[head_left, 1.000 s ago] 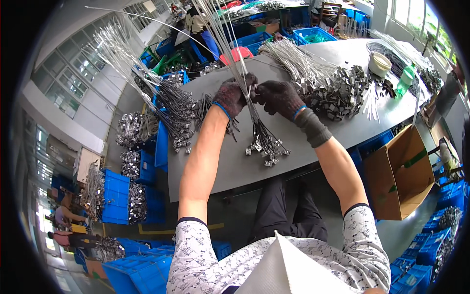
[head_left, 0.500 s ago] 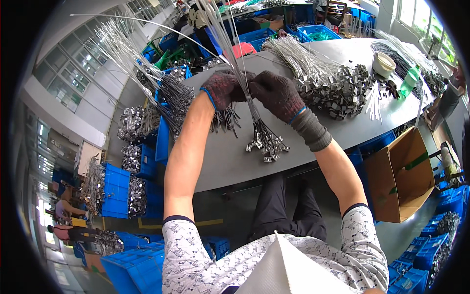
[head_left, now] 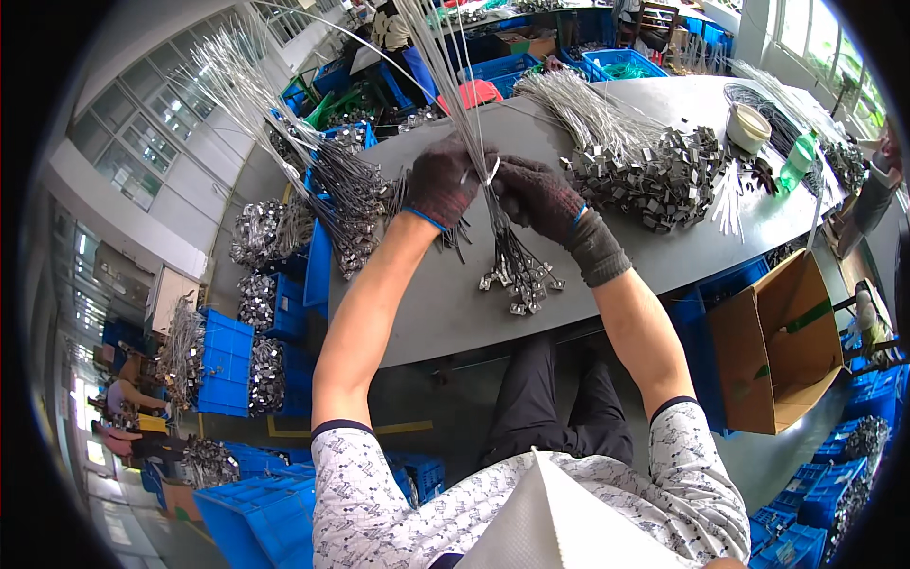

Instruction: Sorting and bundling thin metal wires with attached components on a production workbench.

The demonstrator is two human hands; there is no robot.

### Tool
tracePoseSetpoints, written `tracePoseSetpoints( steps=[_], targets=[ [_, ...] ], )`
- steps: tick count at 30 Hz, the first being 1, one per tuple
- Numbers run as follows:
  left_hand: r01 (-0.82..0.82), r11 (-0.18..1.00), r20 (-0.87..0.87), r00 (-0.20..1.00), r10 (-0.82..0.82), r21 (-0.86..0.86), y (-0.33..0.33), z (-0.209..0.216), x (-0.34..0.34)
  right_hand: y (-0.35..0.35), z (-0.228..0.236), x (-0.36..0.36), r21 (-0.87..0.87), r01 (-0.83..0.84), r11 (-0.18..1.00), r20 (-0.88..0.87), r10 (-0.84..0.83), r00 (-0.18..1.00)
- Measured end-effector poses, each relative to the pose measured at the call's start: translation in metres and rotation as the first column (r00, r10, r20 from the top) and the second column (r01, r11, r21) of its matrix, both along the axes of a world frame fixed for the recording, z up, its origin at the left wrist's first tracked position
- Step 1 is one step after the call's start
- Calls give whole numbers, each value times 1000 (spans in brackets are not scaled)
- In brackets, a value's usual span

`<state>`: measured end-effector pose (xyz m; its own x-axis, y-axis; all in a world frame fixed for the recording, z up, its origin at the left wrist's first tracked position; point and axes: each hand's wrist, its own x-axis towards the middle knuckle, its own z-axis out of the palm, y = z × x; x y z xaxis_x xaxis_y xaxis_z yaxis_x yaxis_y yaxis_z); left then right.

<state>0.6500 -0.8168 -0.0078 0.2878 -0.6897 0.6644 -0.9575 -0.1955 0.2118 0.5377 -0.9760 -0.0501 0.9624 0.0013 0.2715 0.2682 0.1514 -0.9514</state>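
Note:
A bundle of thin grey cables (head_left: 477, 142) stands upright before me over the table, its dark lower ends fanning out to small metal clips (head_left: 519, 283). My left hand (head_left: 444, 182), in a dark knitted glove, is closed around the bundle from the left side. A white tie (head_left: 492, 171) crosses the bundle between my hands. My right hand (head_left: 542, 197), gloved the same way, is closed with its fingertips pinched by that tie; its fingers partly hide what they grip. One long pale strand (head_left: 355, 36) arcs away to the upper left.
Piled on the grey table (head_left: 417, 322) are bundled cables with dark clips (head_left: 649, 180). White ties (head_left: 729, 197), a beige bowl (head_left: 748, 128) and a green bottle (head_left: 798, 159) lie right. More bundles (head_left: 346, 190) rest left. An open cardboard box (head_left: 773, 346) and blue crates (head_left: 226, 365) stand around.
My hands have come lower and slightly apart along the bundle. The white tie across it now shows between them. The long pale strand has shifted up and right.

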Motion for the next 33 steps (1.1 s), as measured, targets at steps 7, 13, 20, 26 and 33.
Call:
tracePoseSetpoints(
  steps=[7, 13, 20, 26, 33],
  targets=[
    [-198, 976, 110, 972, 207, -89, 18, -44, 3, 12, -6, 7, -232, 414, 880, 3, -425, 905],
    [-421, 650, -723, 24, -690, -633, 24, -49, -22, -5, -24, -7, -646, 697, 311, 503, -514, 695],
    [51, 917, -917, -80, -390, -395, 22, -23, 23, -5, -10, 10, -572, 754, 324, 589, -478, 652],
    [236, 959, -986, 12, -164, -157, 0, 12, -11, -21, 32, 17, -474, 779, 411, 797, -175, 578],
    [60, 955, -954, -97, -285, -291, 16, -3, -5, -11, 45, -30, -382, -25, 924, -110, -19, 994]
  ],
)
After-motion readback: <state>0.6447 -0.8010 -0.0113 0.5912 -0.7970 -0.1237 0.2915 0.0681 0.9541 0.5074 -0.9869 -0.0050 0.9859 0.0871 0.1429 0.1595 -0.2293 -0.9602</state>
